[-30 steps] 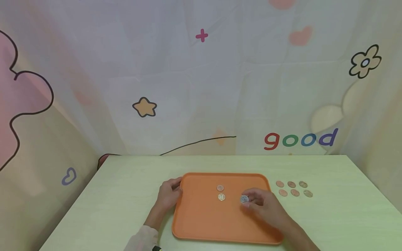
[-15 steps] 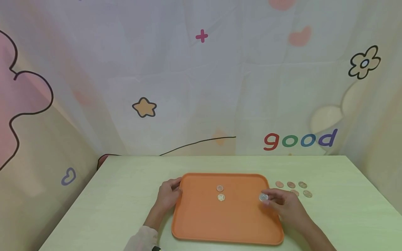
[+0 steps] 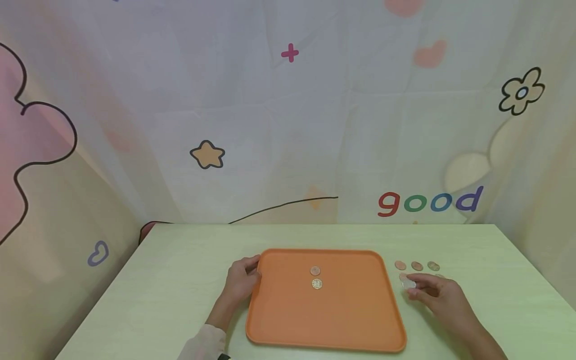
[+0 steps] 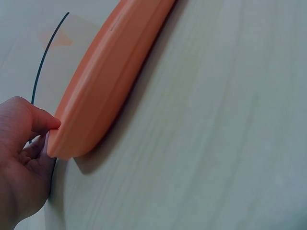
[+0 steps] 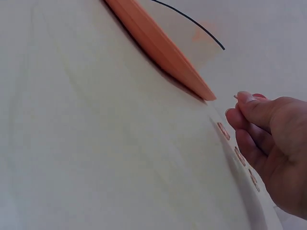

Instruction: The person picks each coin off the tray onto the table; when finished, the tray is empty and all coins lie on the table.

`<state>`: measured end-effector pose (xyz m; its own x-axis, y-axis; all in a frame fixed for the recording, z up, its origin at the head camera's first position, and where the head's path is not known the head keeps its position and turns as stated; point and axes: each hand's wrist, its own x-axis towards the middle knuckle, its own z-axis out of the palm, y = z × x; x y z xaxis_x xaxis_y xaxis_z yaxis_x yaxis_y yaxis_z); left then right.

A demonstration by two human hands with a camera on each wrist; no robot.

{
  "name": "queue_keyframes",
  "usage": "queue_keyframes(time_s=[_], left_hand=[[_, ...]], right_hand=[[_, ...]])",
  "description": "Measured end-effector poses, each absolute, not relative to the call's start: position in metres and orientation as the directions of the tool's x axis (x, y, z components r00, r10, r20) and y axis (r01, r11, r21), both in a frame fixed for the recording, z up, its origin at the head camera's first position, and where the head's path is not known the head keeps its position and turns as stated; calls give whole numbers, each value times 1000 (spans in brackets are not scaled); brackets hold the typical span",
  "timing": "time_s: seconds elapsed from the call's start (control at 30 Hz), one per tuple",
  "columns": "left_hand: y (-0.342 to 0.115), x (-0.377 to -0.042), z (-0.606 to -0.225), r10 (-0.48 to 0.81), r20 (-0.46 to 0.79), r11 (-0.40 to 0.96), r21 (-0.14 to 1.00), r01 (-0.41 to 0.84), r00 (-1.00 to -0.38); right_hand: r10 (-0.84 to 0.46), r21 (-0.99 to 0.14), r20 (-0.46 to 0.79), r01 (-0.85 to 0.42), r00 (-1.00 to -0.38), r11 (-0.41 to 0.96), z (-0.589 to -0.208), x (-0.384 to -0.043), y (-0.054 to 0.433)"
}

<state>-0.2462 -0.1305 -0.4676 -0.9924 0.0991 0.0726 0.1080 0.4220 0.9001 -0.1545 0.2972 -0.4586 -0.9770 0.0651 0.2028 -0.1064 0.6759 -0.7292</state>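
My left hand (image 3: 242, 279) grips the left rim of an orange tray (image 3: 288, 320), its thumb and fingers pinching the edge in the left wrist view. Between the thumb and fingers of my right hand (image 3: 443, 297) is a silver coin (image 3: 408, 284), held above the table just right of the tray. In the right wrist view only a thin edge of that coin (image 5: 235, 97) shows at the fingertips. On the tray lie a copper coin (image 3: 315, 270) and, nearer to me, a gold coin (image 3: 317, 284). The right hand partly hides the nearer row of coins on the table.
Beside the tray's right edge, on the pale wooden table (image 3: 180, 280), lies a far row with a pinkish copper coin (image 3: 400, 265), a darker copper coin (image 3: 416, 266) and a brassy coin (image 3: 433, 266). A printed curtain (image 3: 279, 125) hangs behind the table.
My right hand has carried the silver coin rightward from above the tray, past its right edge, to the coins on the table. The left hand, the tray and its two coins have stayed put.
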Motion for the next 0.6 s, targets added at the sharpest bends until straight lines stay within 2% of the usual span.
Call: queue_keyframes(time_s=[0.13, 0.6], left_hand=[[-131, -246, -468, 99, 67, 420, 902, 103, -993], [-131, -246, -468, 95, 69, 431, 896, 103, -993]], right_hand=[[81, -676, 188, -69, -979, 734, -462, -154, 307], [-15, -562, 91, -64, -996, 824, -456, -165, 313]])
